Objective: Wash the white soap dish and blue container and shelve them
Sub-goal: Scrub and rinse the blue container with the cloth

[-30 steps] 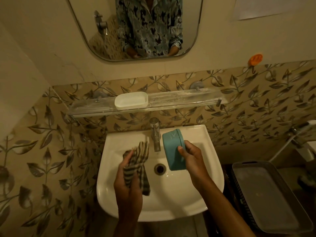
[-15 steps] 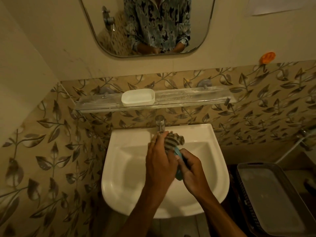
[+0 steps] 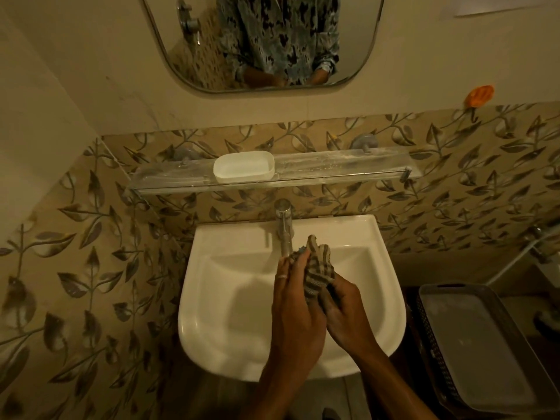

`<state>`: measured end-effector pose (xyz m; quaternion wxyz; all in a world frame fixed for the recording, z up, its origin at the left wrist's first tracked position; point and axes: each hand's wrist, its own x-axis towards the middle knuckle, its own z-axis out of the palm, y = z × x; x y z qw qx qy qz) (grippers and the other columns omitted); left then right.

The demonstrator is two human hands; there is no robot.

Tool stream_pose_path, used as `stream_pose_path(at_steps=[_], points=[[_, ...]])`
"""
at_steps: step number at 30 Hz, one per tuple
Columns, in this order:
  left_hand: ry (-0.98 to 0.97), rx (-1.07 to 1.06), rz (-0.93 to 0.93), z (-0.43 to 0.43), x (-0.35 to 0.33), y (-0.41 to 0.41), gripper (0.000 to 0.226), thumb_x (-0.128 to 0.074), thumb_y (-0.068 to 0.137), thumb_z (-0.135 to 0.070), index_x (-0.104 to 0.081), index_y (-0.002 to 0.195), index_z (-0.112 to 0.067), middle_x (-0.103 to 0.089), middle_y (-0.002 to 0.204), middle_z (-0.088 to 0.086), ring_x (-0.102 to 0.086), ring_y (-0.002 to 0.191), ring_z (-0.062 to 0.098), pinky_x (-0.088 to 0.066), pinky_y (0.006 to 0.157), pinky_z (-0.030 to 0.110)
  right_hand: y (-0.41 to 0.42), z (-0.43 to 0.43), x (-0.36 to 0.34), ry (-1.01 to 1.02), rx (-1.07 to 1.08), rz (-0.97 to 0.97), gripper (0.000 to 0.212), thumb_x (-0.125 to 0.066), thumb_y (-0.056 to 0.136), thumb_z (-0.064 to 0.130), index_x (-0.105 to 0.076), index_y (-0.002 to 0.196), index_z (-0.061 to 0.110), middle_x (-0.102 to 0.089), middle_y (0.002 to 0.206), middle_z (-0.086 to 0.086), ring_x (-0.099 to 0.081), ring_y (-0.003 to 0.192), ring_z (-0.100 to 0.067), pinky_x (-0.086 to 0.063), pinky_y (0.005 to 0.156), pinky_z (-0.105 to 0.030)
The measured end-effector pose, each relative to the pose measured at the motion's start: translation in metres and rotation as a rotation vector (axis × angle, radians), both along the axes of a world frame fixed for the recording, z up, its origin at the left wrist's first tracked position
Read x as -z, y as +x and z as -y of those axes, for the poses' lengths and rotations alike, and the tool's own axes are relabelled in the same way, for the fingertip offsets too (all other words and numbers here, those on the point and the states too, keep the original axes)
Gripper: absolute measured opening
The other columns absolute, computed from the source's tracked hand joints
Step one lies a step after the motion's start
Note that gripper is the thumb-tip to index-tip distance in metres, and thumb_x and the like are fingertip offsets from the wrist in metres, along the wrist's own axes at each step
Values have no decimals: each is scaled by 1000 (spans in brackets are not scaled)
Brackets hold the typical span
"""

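The white soap dish [image 3: 244,166] stands on the glass shelf [image 3: 348,171] above the basin, left of the shelf's middle. Over the white sink [image 3: 230,298], both hands meet under the tap [image 3: 284,228]. My left hand [image 3: 295,307] presses a striped cloth [image 3: 318,268] against the blue container, which is almost wholly wrapped and hidden; only a small blue sliver [image 3: 300,251] shows near the tap. My right hand [image 3: 345,313] grips the wrapped container from the right.
A mirror [image 3: 266,40] hangs above the shelf. A dark basket with a grey lid [image 3: 472,344] sits at the right of the sink. An orange hook [image 3: 479,96] is stuck on the wall. A hose fitting [image 3: 536,237] is at the far right.
One second ago the blue container was bare in my right hand and the cloth hung from my left. The hands came together and the cloth now covers the container.
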<state>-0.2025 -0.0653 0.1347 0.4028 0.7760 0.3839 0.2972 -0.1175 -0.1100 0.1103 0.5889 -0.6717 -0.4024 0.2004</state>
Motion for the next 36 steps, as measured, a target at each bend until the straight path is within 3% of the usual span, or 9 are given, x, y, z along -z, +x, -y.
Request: stream_pose_path(at_steps=[4,8,13,18,22,26,31,34,36], points=[[-216,-147,-89,-52,-8,14,39,-45,94,-19,-47,132,-29,-56,131,1,-54,117,18,-48,96,33,-1,1,12,-186,1,12,25,-57,94,22,-63,114,8,-65,114,-9,-55,110,-29,-50,92,-42],[-396,-121,-176,-84,-15,21,23,-43,96,-22,-60,110,-17,-66,113,11,-60,94,22,-46,78,31,3,2,10,-175,-5,47,32,-60,91,31,-64,111,6,-63,113,-11,-54,109,-29,-50,90,-40],[-83,-61,-8,-18,-4,8,40,-43,96,-25,-40,136,-34,-47,140,-5,-49,121,7,-48,94,23,13,-3,2,-39,-7,-52,18,-52,94,21,-66,97,11,-69,92,-6,-66,86,-19,-57,75,-34],[138,-32,2,10,-7,12,57,-42,90,-11,-34,142,-32,-21,157,-4,-14,147,14,-24,116,31,17,-3,-1,87,-54,-132,19,-49,92,6,-67,97,2,-69,88,-17,-66,82,-30,-56,70,-39],[-57,-103,-7,-35,-25,23,46,-46,90,-9,-46,133,-26,-48,140,3,-45,129,19,-45,103,38,17,-1,1,-50,-65,-68,21,-54,95,23,-65,105,8,-64,104,-11,-58,103,-28,-53,84,-30],[-378,-189,-134,-74,-31,30,25,-43,95,-25,-63,106,-15,-67,108,10,-63,96,26,-49,79,35,13,4,0,-91,-21,83,30,-55,86,38,-66,93,12,-62,93,6,-51,96,-9,-44,83,-26],[-116,-61,49,-4,-4,20,43,-42,95,-21,-43,135,-37,-39,147,-4,-41,132,12,-43,106,33,23,1,8,-88,16,89,15,-58,94,10,-67,104,5,-69,100,-9,-59,97,-31,-47,85,-55],[44,-19,121,24,8,17,51,-40,90,-19,-41,137,-38,-24,154,-13,-15,145,7,-26,115,32,22,2,6,4,-19,42,16,-56,93,-1,-69,99,6,-71,90,-10,-66,86,-30,-49,79,-56],[19,-35,127,15,8,18,50,-44,89,-12,-45,135,-32,-28,150,-11,-22,144,12,-31,115,35,21,5,9,6,-37,32,16,-54,95,5,-68,100,9,-71,91,-9,-66,85,-27,-50,79,-53]])
